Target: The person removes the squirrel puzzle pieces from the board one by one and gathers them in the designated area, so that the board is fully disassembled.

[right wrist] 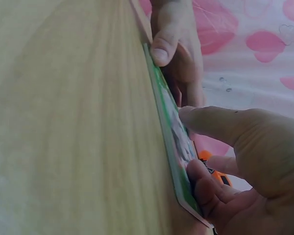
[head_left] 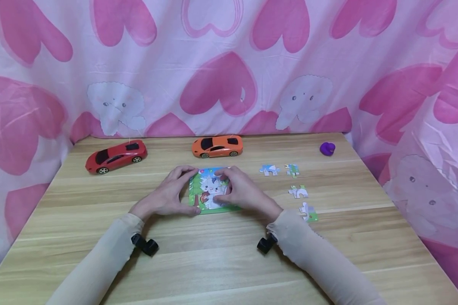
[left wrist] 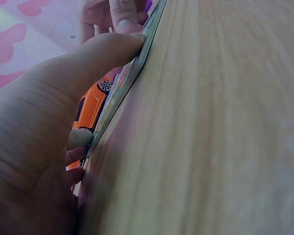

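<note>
A small cartoon jigsaw puzzle (head_left: 210, 192) lies flat in the middle of the wooden table (head_left: 213, 262). My left hand (head_left: 183, 189) holds its left side, thumb at the near edge and fingers curled over the far edge. My right hand (head_left: 230, 188) holds the right side. In the right wrist view its thumb (right wrist: 210, 120) presses on the picture (right wrist: 175, 132) while its fingers curl at the edge. The left wrist view shows my left thumb (left wrist: 108, 51) against the puzzle's rim (left wrist: 130, 81).
Several loose puzzle pieces lie to the right, one (head_left: 269, 170) near the back and one (head_left: 308, 212) nearest me. A red toy car (head_left: 115, 156) and an orange toy car (head_left: 217, 146) stand behind the puzzle. A small purple object (head_left: 327, 148) sits far right. Pink heart cloth surrounds the table.
</note>
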`<state>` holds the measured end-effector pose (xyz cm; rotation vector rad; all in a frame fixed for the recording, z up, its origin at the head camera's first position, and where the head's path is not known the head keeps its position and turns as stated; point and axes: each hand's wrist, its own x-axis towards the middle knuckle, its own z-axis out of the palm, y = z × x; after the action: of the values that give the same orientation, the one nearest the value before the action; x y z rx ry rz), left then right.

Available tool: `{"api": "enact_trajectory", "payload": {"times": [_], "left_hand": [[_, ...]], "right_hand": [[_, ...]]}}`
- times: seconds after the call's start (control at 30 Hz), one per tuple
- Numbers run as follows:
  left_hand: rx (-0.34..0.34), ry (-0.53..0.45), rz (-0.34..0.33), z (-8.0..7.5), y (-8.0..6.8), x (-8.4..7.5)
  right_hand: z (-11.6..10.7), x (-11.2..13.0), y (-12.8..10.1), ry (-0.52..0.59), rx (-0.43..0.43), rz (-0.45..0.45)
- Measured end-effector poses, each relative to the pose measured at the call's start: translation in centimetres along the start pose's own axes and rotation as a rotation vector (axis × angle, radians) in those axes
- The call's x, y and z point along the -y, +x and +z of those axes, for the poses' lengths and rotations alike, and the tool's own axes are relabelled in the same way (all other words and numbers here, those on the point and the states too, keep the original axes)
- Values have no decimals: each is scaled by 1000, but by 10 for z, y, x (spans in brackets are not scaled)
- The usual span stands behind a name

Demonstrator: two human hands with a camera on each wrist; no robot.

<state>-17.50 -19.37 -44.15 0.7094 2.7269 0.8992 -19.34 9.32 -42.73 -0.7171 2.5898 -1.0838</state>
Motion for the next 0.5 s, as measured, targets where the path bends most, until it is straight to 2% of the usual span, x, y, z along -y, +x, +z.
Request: {"api": "enact_trajectory", "payload": {"times": [0.2,0.5], "left_hand": [[-1,3,0,0,0,0],[-1,3,1,0,1,1]], "right_hand": [[4,1,0,-80,2,-5],[3,2,0,-127,50,7]]}}
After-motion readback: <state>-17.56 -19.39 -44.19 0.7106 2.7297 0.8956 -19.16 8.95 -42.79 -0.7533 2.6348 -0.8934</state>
